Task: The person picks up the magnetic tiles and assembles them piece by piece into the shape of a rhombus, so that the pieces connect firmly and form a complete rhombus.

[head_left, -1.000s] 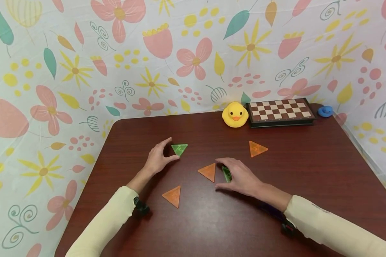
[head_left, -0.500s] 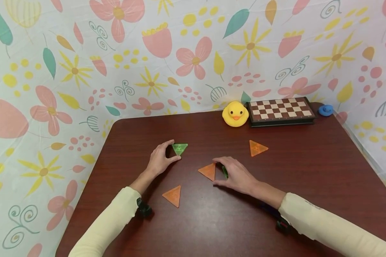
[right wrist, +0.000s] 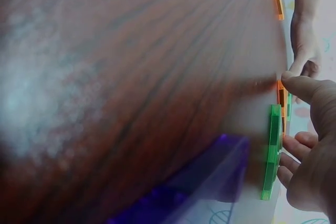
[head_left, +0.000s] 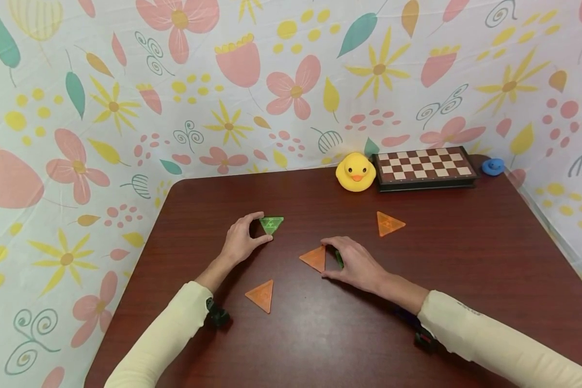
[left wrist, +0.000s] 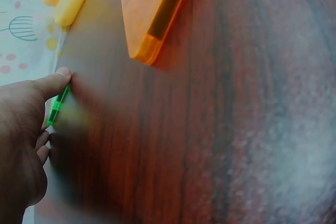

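In the head view the left hand (head_left: 240, 240) pinches a green triangle (head_left: 272, 224) by two corners, thumb at the near one and a finger at the far one. The left wrist view shows the green triangle (left wrist: 58, 107) edge-on beside the thumb. My right hand (head_left: 356, 262) holds an orange triangle (head_left: 315, 258) between thumb and finger at its right corners. Under that palm lies a second green triangle (head_left: 339, 259), mostly hidden; in the right wrist view this green triangle (right wrist: 272, 150) is below the fingers. All pieces lie on the brown table (head_left: 300, 334).
One orange triangle (head_left: 262, 296) lies near the front left, another orange triangle (head_left: 389, 223) at the back right. A yellow duck (head_left: 356, 172), a checkered board (head_left: 424, 164) and a blue duck (head_left: 492, 167) line the back edge. A purple piece (right wrist: 210, 182) is beneath the right forearm.
The left hand has come slightly right onto the green triangle. The right hand has shifted left to the orange triangle's corners and covers more of the other green one.
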The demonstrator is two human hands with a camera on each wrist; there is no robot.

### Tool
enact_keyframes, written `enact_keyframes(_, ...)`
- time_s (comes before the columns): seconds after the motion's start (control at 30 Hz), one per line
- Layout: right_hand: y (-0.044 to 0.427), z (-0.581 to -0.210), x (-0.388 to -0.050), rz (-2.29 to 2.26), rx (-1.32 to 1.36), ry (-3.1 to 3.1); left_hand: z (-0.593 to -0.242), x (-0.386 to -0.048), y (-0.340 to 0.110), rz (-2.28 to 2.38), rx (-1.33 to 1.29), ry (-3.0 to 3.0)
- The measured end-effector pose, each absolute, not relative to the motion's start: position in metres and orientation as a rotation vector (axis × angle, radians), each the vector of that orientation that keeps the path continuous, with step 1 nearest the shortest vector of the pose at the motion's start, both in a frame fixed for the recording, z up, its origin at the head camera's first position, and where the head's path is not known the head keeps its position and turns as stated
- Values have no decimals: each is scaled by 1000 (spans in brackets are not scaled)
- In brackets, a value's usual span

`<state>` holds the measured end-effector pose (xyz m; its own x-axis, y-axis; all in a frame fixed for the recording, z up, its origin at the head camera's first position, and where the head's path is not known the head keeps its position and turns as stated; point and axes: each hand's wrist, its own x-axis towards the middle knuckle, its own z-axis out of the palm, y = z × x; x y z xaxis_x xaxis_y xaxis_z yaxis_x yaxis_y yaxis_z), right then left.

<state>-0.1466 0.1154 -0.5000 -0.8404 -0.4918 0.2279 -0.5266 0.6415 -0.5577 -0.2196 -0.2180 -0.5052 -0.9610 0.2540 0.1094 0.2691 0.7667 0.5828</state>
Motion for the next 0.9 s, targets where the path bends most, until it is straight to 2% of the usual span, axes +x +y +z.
enact_keyframes(0.5,113,-500,-148,968,896,-2796,-498,-223,-217,-972,-452,-2986)
enact_keyframes(0.9,110,-496,-149,958,912,-2814,-500,-225,-217,-1278,-576,-2858)
